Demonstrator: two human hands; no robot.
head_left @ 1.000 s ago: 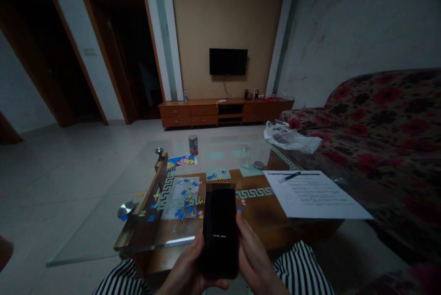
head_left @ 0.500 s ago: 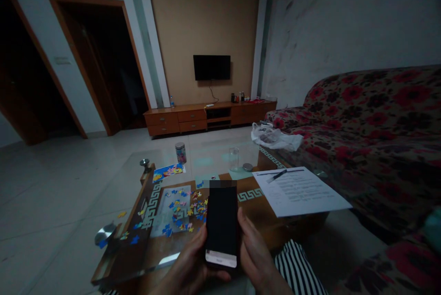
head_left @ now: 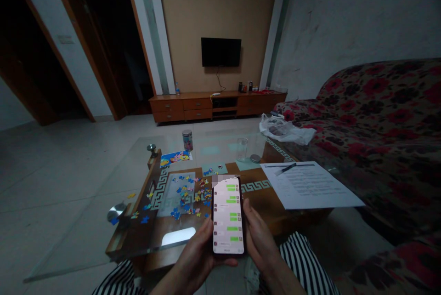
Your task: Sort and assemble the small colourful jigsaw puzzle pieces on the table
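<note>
Clamping a phone (head_left: 227, 216) in both hands, with left hand (head_left: 198, 253) at its nine o'clock edge and right hand (head_left: 257, 235) at its three o'clock edge, down at six o'clock in the view, before the near side of a glass table (head_left: 103, 224). Can see what looks like a chat on its lit screen, with green bubbles along the three o'clock side (too small to read). Counting hours from the phone, can find puzzle pieces (head_left: 175, 212) scattered around ten o'clock, just beside it, with a few strays at nine near the table's edge. Farther off, can spot a bright picture (head_left: 175, 158) between ten and eleven, a tin (head_left: 187, 139) standing at eleven, a clear glass (head_left: 242, 150) just past twelve and a round lid (head_left: 255, 158) near that glass at one. Between two and three, can make out printed paper (head_left: 312, 191) with a pen (head_left: 285, 169) lying across it. Also at one, well apart, can see a crumpled plastic bag (head_left: 287, 132) by a floral sofa (head_left: 379, 106) (can't tell which surface bears it). Straight up at twelve, can see a low cabinet (head_left: 198, 105) beneath a dark TV (head_left: 221, 52).
</note>
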